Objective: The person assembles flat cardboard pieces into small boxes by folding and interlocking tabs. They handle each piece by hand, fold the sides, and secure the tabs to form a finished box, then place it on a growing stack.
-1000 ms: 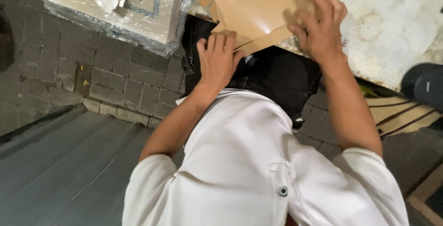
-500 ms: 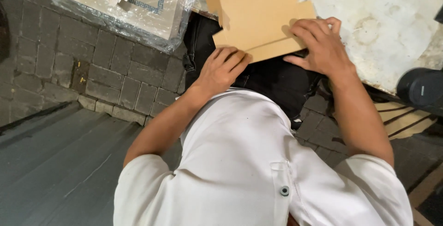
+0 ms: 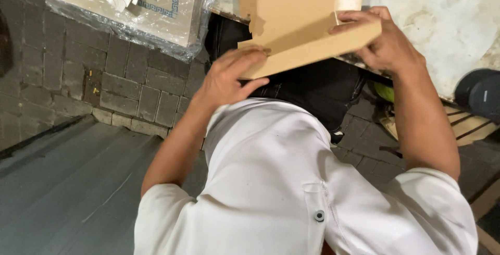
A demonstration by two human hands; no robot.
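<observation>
I hold a flat brown cardboard box blank (image 3: pixel 291 10) in front of me, at the top middle of the head view. Its near flap is folded up along the lower edge. My left hand (image 3: pixel 229 75) presses the flap's left end with fingers spread over the fold. My right hand (image 3: pixel 383 44) grips the flap's right end, thumb on top and fingers wrapped under it. Below the hands are my white shirt (image 3: pixel 271 182) and dark trousers (image 3: pixel 312 85).
A plastic-wrapped stack of packages (image 3: pixel 135 7) lies on the brick paving at the upper left. A mottled white table surface (image 3: pixel 442 20) is at the upper right, with a dark round object (image 3: pixel 482 93) and wooden slats (image 3: pixel 469 125) beside it. Grey flooring (image 3: pixel 67 192) fills the lower left.
The cardboard has been raised and turned, and its near flap is now folded up. Both hands slid along the flap, the left pressing its left end, the right gripping its right end.
</observation>
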